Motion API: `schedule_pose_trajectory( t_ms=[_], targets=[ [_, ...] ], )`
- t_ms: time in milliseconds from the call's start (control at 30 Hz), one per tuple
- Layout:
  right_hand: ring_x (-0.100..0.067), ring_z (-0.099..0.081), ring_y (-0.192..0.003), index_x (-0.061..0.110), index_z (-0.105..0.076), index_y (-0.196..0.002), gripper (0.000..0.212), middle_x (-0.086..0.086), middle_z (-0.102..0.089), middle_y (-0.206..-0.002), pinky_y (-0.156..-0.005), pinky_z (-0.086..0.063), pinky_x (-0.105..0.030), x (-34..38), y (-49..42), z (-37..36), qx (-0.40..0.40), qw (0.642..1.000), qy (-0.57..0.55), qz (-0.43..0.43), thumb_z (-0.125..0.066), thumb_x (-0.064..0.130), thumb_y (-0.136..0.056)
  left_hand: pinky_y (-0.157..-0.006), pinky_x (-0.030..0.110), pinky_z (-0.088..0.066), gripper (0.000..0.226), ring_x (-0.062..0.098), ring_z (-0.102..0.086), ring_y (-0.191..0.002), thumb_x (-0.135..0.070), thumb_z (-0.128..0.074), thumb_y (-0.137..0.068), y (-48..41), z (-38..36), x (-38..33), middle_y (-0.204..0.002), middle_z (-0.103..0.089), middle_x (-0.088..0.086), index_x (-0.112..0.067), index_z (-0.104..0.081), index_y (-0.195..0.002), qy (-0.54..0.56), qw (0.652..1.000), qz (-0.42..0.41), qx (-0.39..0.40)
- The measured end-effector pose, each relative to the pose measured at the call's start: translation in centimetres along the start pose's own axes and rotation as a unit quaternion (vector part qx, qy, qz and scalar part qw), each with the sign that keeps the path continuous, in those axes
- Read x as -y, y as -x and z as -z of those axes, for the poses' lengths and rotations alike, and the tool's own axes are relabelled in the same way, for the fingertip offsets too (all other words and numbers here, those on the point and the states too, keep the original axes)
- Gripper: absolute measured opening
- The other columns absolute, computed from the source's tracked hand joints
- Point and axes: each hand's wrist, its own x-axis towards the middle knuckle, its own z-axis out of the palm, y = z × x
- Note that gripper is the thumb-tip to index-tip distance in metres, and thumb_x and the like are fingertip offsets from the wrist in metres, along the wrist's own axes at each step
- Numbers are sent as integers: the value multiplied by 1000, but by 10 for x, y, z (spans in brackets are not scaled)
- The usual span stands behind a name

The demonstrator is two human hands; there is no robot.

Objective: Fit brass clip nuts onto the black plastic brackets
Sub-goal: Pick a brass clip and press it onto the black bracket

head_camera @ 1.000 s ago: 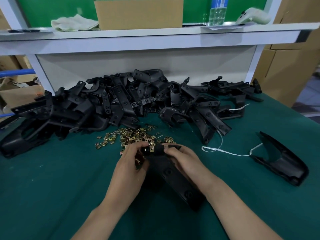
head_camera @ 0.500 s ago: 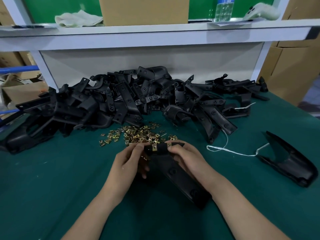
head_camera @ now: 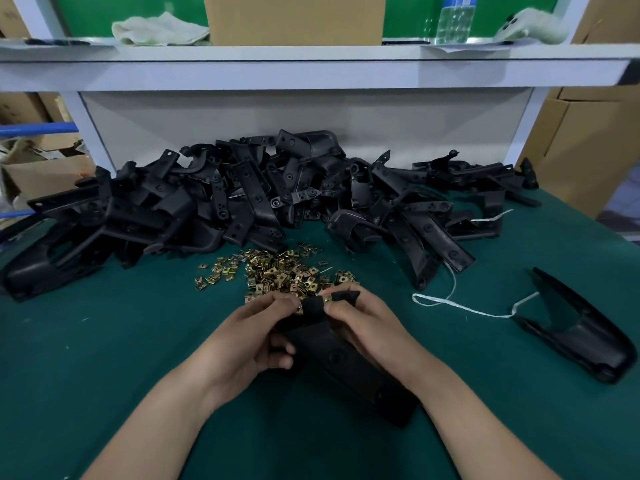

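Through your head camera, your two hands hold one black bracket [head_camera: 341,358] over the green desk [head_camera: 104,341]. Your left hand [head_camera: 249,337] has its fingers pinched on one brass clip nut [head_camera: 299,309] at the bracket's far edge. Your right hand [head_camera: 367,327] has its fingers clamped round that same end, just beside a second clip nut [head_camera: 327,298]. Behind them lie the loose clip nuts [head_camera: 277,271] and the pile of brackets [head_camera: 242,202], both too many to count. One lone bracket [head_camera: 581,337] lies well apart at your right, with one white string [head_camera: 460,308] beside it.
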Motion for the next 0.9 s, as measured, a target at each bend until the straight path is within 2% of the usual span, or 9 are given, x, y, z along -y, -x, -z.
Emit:
schedule_pose_trajectory(
  t_ms=[67,167,300,433,500,633,700,800,900],
  targets=[
    [-11,-72,-81,36,-75,-90,14,1,-75,-88,-67,-53,-19,0,0,0,1,1000,8,0,-67,28,-81,-43,23,-49,22,15,-55,-51,-27,-69,-86,-1,0,0,-70,-64,8,-9,-66,-98,-3,1000,6,-4],
    [-13,-69,-80,38,-75,-89,15,-2,-72,-86,-69,-54,-21,0,-1,0,2,1000,18,-3,-68,29,-80,-44,23,-50,21,16,-57,-53,-22,-66,-91,-3,0,1,-72,-64,12,-3,-64,-99,-16,1000,12,-5],
    [-10,-70,-76,35,-76,-90,26,4,-74,-81,-67,-53,-20,-1,-2,4,14,1000,9,-10,-65,12,-93,-45,22,-50,27,15,-57,-53,-21,-64,-95,-5,1,1,-75,-64,16,4,-65,-106,-31,999,17,-8],
    [-11,-71,-77,28,-74,-97,21,1,-74,-84,-66,-54,-19,1,-1,4,12,1000,4,-11,-63,10,-96,-44,22,-49,28,15,-58,-54,-20,-64,-94,-6,-1,4,-75,-66,15,5,-67,-107,-22,999,7,-24],
    [-12,-72,-82,30,-76,-92,20,1,-75,-90,-68,-54,-20,2,-2,2,-1,1000,-9,-12,-64,16,-97,-44,23,-49,28,16,-58,-54,-23,-65,-94,-6,-2,5,-76,-65,15,3,-70,-105,-8,999,0,-33],
    [-8,-72,-93,35,-75,-86,15,7,-75,-99,-73,-54,-19,-1,-3,-1,-20,1000,-8,0,-66,32,-98,-44,26,-49,25,18,-57,-53,-33,-69,-88,-5,-1,2,-76,-66,15,-9,-77,-87,11,1000,6,-21],
    [-4,-72,-90,37,-75,-83,19,10,-75,-97,-71,-53,-16,-2,-4,-1,-18,1000,-9,5,-65,31,-98,-44,25,-49,25,18,-57,-53,-32,-71,-84,-5,-1,1,-77,-66,15,-9,-76,-88,7,1000,13,-13],
    [-2,-71,-89,37,-75,-80,26,13,-76,-96,-71,-53,-15,-4,-4,1,-13,1000,-10,13,-63,24,-100,-42,24,-47,23,16,-54,-49,-27,-66,-92,-7,-2,2,-71,-62,12,-5,-68,-97,-9,1000,19,-16],
    [-3,-71,-90,31,-76,-80,27,10,-75,-100,-71,-54,-16,-4,-3,3,-7,1000,-25,13,-62,18,-100,-42,23,-45,22,15,-52,-48,-25,-64,-94,-8,-2,2,-68,-58,11,-4,-63,-100,-22,999,20,-19]
  ],
)
